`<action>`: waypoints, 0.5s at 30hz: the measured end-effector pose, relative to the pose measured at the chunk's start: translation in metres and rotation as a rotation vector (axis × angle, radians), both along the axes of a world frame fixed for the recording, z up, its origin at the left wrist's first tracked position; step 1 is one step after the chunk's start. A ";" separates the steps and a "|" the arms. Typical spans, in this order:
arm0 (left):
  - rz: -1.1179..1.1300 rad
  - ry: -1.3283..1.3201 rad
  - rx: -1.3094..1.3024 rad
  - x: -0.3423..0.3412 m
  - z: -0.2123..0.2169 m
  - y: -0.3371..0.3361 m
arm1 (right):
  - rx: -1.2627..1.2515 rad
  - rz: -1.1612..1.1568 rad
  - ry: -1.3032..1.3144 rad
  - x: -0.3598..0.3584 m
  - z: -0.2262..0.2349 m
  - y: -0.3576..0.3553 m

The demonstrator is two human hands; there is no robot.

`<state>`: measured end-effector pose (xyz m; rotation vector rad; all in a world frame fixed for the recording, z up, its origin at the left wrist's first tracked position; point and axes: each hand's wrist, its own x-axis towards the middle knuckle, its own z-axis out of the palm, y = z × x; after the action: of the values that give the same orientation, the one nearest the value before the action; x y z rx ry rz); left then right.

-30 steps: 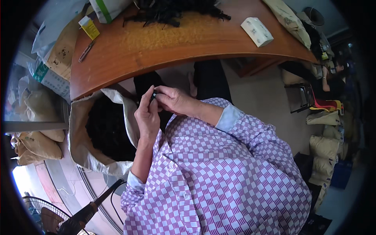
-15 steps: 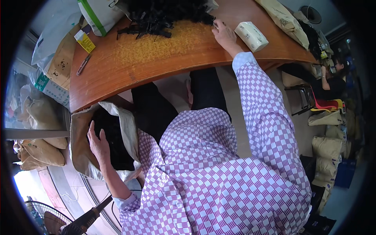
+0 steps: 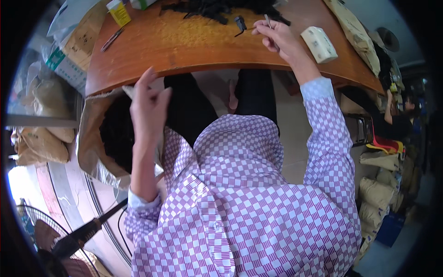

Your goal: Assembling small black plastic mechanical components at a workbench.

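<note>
With 12 o'clock straight ahead of the person, I see the tabletop [image 3: 194,54] curve from 10 to 2, a heap of black pieces [image 3: 214,7] lying at its 12. A white, patterned packet [image 3: 319,45] sits just beside the right hand [image 3: 285,40], on its 3 o'clock side. Over at 10 to 11 o'clock lie a slim implement [image 3: 112,39] and a yellow-and-white box [image 3: 119,12]. A sack [image 3: 87,143] of dark contents gapes at 9, below the tabletop's edge; a fan [image 3: 39,231] stands at 8, and another person [image 3: 399,122] is well apart at 2 to 3.

A brown paper bag [image 3: 85,44] at 10 carries dark marks; the box has printing too small to make out.

1 small black part [image 3: 239,24] lies on the tabletop near the heap, its long axis roughly 12 to 7, the thin tail bending toward 7. The right hand's fingers are closed around 1 slim metal tool [image 3: 267,20], its tip toward 11, just beside that part. The left hand [image 3: 148,108] is raised over the sack's rim, blurred, fingers loosely parted, with nothing visible in them.
</note>
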<state>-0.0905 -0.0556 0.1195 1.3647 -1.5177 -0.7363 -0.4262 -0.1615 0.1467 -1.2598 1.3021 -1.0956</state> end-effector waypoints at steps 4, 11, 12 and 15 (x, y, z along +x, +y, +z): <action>-0.247 0.091 0.090 -0.036 -0.002 0.001 | 0.118 0.296 -0.032 0.076 0.003 0.069; -0.288 0.062 0.222 -0.036 -0.034 0.016 | 0.123 0.420 -0.024 0.122 -0.030 0.121; -0.274 0.076 0.246 -0.034 -0.037 0.018 | 0.140 0.416 -0.035 0.124 -0.033 0.122; -0.256 0.048 0.221 -0.038 -0.041 0.027 | 0.158 0.371 -0.064 0.129 -0.041 0.126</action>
<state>-0.1284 -0.0289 0.0781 1.3140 -1.6273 -1.1168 -0.2972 -0.0351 0.1058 -1.2730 1.0329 -0.7486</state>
